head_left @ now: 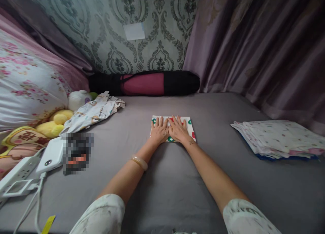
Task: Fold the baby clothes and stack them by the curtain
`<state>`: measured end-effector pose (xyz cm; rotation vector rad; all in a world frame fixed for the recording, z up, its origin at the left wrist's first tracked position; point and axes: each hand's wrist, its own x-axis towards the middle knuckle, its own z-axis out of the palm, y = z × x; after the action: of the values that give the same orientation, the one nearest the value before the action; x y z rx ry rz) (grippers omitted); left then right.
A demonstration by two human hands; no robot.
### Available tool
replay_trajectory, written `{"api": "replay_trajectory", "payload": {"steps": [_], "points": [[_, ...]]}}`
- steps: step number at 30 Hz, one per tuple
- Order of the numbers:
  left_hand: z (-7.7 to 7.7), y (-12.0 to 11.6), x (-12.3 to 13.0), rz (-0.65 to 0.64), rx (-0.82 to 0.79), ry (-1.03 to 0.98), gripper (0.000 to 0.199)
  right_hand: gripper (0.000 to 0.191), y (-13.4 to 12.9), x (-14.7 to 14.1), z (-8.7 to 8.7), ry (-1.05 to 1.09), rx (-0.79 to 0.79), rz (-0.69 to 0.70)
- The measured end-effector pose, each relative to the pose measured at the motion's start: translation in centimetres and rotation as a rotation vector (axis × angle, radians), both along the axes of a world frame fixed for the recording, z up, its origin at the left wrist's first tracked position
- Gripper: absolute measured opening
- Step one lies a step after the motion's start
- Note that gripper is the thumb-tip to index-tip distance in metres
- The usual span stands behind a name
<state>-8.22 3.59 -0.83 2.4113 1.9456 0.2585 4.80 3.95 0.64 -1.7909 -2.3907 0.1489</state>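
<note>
A folded white cloth with red and green print [192, 129] lies flat on the grey bed sheet [175, 180], in the middle of the head view. My left hand [159, 131] rests palm down on its left half, fingers stretched out. Beside it, my right hand [178, 130] presses flat on the cloth with fingers spread, the two thumbs close together. Neither hand grips anything. Much of the cloth is covered by my hands.
Folded printed fabrics [281, 137] are stacked at the right. To the left are a crumpled printed cloth [93, 112], plush toys [78, 99], a white power bank [52, 154] and a power strip [21, 173] with cables. A black and maroon long bag [144, 84] lies along the wall.
</note>
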Motion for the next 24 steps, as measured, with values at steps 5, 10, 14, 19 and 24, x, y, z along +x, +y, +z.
{"api": "replay_trajectory", "payload": {"steps": [5,10,14,19,24], "points": [[0.4,0.3,-0.1,-0.006,-0.049,0.012,0.055,0.056,0.2,0.0,0.2,0.008,-0.057,0.001],[1.6,1.1,0.0,-0.009,-0.113,0.022,0.052,0.055,0.7,0.0,0.1,0.002,-0.075,-0.005],[2.3,1.0,0.6,0.056,-0.07,-0.015,0.042,0.054,0.6,-0.1,-0.4,-0.004,-0.018,-0.014],[1.9,0.1,1.0,0.112,0.029,-0.062,0.043,0.054,0.4,0.2,-0.6,0.098,0.037,-0.012],[1.5,-0.9,1.3,0.067,0.083,-0.016,0.053,0.053,0.3,0.8,0.0,0.228,0.046,-0.068]]}}
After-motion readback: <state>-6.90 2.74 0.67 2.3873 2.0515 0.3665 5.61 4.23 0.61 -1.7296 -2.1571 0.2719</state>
